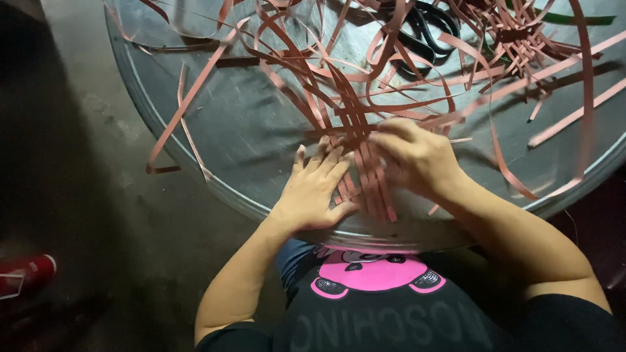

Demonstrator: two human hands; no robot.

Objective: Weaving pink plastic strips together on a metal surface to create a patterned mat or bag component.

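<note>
Concrete floor [78, 163] surrounds a round metal counter [248, 130]. On the counter, the left hand [316, 189] lies flat with fingers spread, pressing down on a woven patch of reddish-brown strips [362, 173] near the front rim. The right hand [414, 156] rests just beside it, fingers curled over the same weave; its grip cannot be determined. Loose strips [195, 91] fan outward across the counter. Dark scissors [424, 32] lie farther back. A red object [26, 274] sits on the floor at left.
</note>
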